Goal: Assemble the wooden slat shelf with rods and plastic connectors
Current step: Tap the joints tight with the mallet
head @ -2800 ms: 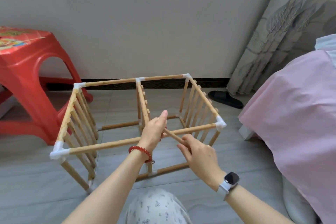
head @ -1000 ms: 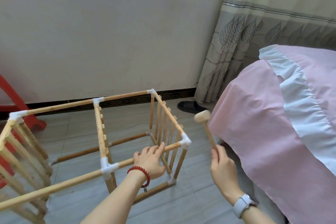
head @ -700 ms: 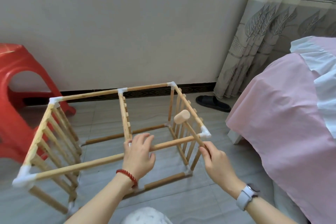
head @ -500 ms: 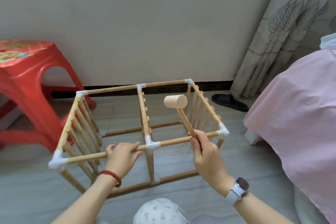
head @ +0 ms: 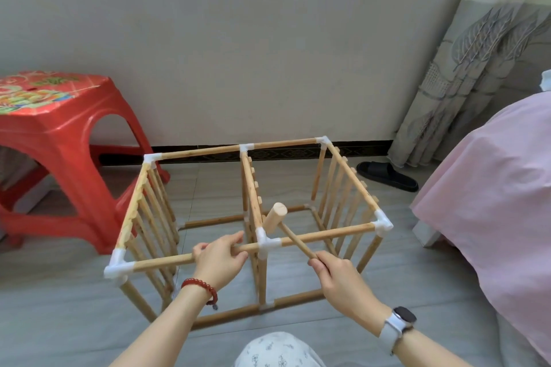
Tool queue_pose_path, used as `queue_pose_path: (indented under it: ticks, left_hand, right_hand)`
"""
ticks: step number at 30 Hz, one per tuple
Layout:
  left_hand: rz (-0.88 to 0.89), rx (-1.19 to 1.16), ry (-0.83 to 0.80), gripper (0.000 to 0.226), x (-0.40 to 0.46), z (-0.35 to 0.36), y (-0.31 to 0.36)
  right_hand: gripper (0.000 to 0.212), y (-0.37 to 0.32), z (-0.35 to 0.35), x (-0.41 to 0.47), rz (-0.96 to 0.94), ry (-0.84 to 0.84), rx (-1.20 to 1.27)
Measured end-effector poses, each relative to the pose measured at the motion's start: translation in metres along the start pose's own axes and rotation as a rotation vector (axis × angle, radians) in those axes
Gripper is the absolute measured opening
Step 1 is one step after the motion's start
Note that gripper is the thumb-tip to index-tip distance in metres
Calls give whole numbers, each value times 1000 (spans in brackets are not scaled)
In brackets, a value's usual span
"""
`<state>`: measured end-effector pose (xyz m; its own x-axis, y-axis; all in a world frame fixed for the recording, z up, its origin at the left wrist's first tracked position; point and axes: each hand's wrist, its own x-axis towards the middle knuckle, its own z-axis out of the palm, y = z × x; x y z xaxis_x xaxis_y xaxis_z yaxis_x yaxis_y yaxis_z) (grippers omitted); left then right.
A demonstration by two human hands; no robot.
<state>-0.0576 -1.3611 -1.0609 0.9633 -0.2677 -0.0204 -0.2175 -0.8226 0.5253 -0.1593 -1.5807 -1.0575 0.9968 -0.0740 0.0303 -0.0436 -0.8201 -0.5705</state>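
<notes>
At the near edge of the frame, you are sitting on the grey tiled floor [head: 59,322] with a knee in white patterned fabric [head: 277,350] showing below your arms. Your left hand [head: 219,259] is clenching the near top wooden rod [head: 325,232] just left of the white plastic T-connector [head: 264,243], steadying it. Your right hand [head: 340,280] is gripping the handle of the small light wooden mallet [head: 275,219]; its cylindrical head is now sitting low, touching or just above that connector, where half a second ago it was raised clear above the frame. Judgement: you are tapping the middle joint home, so the work is at the seating stage, not adding parts.

Beyond your hands, the open wooden slat shelf frame [head: 143,208] is standing on its side on the floor, its slatted panels upright at left, middle and right, corners capped white. Whether the near joint is fully seated cannot be told.

Further back, the red plastic stool [head: 56,134] is standing left of the frame, a black slipper [head: 387,176] is lying by the patterned curtain [head: 477,53], and the pink bed cover [head: 492,202] is filling the right.
</notes>
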Motion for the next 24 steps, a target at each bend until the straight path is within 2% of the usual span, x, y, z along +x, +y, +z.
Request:
queue_pose_path:
  ticks: [4,6,9,12,14,17,20,22,24]
  left_hand:
    - [-8,-825,23,32,11,-20,35]
    - [-6,-899,-9,39,17,-27,60]
    - [21,-805,0,33,20,-27,90]
    - [76,-808,21,25,23,-20,110]
    - [111,-841,1,26,25,-14,120]
    - [174,-816,-98,23,27,-1,144]
    - [197,-734,-274,32,39,31,156]
    - [183,-425,-361,44,49,60,155]
    - [252,83,-386,37,56,82,152]
  right_hand:
    - [22,0,-6,6,-136,51,24]
    - [27,-5,-6,6,-192,104,-55]
    - [37,-9,-9,12,-171,169,32]
    - [15,-1,-20,14,-80,60,435]
    - [20,7,-30,11,-26,-14,543]
    - [17,31,-45,4,45,-24,516]
    - [24,70,-48,-6,180,126,384]
    - [27,100,-48,-14,318,308,386]
    - [26,120,-51,-15,444,432,478]
